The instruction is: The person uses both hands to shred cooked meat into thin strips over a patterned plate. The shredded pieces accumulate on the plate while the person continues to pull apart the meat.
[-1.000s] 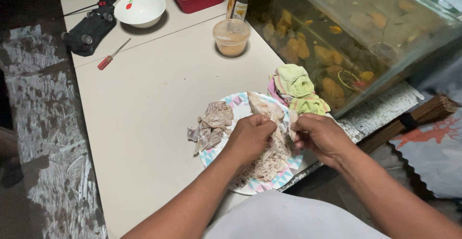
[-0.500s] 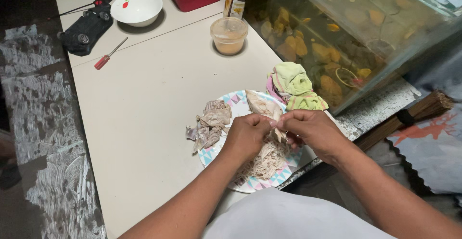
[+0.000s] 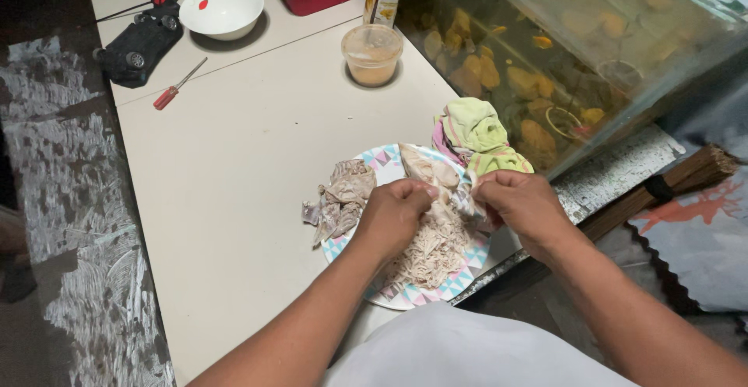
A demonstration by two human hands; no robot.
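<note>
Hands drawn slightly apart since half-second-earlier view. Left hand (image 3: 395,214) and right hand (image 3: 520,202) pinch chicken piece (image 3: 450,194) above patterned plate (image 3: 379,159); exact grip unclear. Risk: shreds dropping off table edge (image 3: 499,266), plate overhanging.

Plate at the near edge of the surface, both hands over it.

The plate (image 3: 389,161) bears shredded meat (image 3: 425,255), with scraps (image 3: 339,196) on its left rim and a cloth (image 3: 477,134) behind-right. Farther back sits a tub (image 3: 372,54); far left, a bowl (image 3: 220,9), screwdriver (image 3: 179,85) and toy car (image 3: 140,40). A tank (image 3: 576,52) stands right.
</note>
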